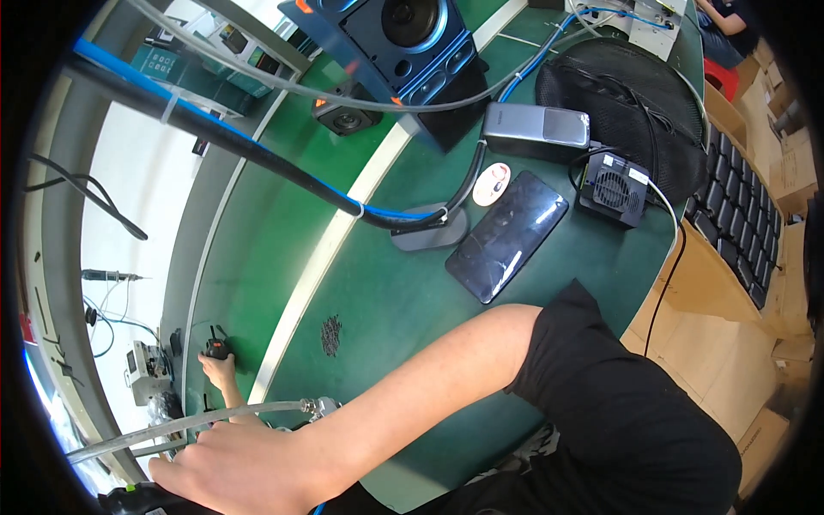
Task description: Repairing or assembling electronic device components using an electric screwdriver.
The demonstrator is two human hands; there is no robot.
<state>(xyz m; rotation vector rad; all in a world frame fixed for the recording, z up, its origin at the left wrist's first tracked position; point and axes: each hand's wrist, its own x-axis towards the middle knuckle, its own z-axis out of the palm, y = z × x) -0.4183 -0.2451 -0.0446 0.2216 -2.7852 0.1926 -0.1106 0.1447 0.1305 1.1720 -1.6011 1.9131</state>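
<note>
My right forearm crosses from the right, with my right hand [232,463] at the lower left. Its fingers are curled over a black object [142,499] with a green mark, mostly hidden at the picture's edge. Farther off, my left hand [223,371] is closed around a small black device [216,348] with an orange mark; its forearm runs behind my right hand. A grey hose [193,422] passes just above my right hand to a metal fitting [323,408]. On the green mat [386,300] lies a heap of small dark screws [330,336].
A black phone [506,240], a round white sticker [492,184], a grey box-shaped device [536,127] and a black fan unit [614,189] lie farther back. A thick black cable [266,159] hangs across the bench. A blue speaker [403,51] and black mesh bag [622,112] stand behind.
</note>
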